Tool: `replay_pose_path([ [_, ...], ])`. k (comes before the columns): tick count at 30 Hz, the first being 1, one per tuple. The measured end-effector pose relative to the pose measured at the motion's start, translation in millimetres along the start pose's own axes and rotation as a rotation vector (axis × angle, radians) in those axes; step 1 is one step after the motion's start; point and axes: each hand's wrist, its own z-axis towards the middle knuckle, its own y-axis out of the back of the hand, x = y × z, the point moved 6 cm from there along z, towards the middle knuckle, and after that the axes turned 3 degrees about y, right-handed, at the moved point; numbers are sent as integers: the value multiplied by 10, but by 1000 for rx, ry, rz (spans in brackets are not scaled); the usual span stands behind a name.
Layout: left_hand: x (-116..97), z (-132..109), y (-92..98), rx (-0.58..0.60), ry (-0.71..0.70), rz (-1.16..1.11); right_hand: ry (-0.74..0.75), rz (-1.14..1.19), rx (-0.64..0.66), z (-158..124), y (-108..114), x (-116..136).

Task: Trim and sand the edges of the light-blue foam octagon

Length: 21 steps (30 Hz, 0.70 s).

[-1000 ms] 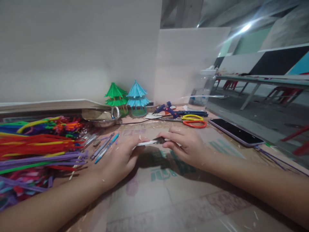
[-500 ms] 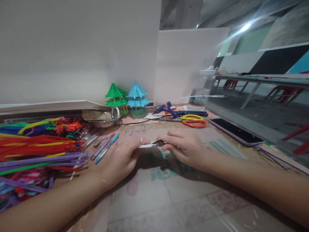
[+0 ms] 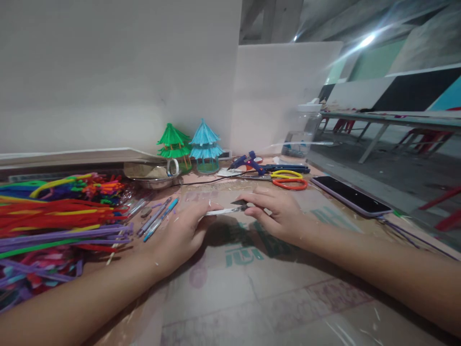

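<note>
My left hand (image 3: 189, 226) is closed in a pinch on a thin white strip (image 3: 226, 210), which points to the right. My right hand (image 3: 275, 214) pinches a small dark pointed blade (image 3: 238, 203) between thumb and fingers. The strip's far end reaches the right fingertips, just under the blade; whether blade and strip touch is hard to tell. Both hands are above a printed cardboard sheet (image 3: 223, 298). Thin white slivers lie on the sheet and cling to the hands.
At left lie colourful pipe cleaners (image 3: 61, 211) and pens (image 3: 161, 220). Behind stand a metal bowl (image 3: 153, 181), a green model pavilion (image 3: 173, 142), a blue one (image 3: 204, 144), a glue gun (image 3: 248, 162), scissors (image 3: 290, 184) and a clear jug (image 3: 297, 139). A phone (image 3: 351, 196) is at right.
The blade has shifted up off the white strip, its tip now pointing left above it. More of the strip's right end shows. The left hand has barely moved.
</note>
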Motion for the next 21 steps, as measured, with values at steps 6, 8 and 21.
replay_pose_path([
  [6,-44,0,-20,18,-18,56,91,-72,39,-4,-30,98],
  [8,-57,6,-24,39,-7,56,110,-75,56,1,-34,127],
  [21,-73,8,-34,38,-57,64,109,-91,92,-9,-48,125],
])
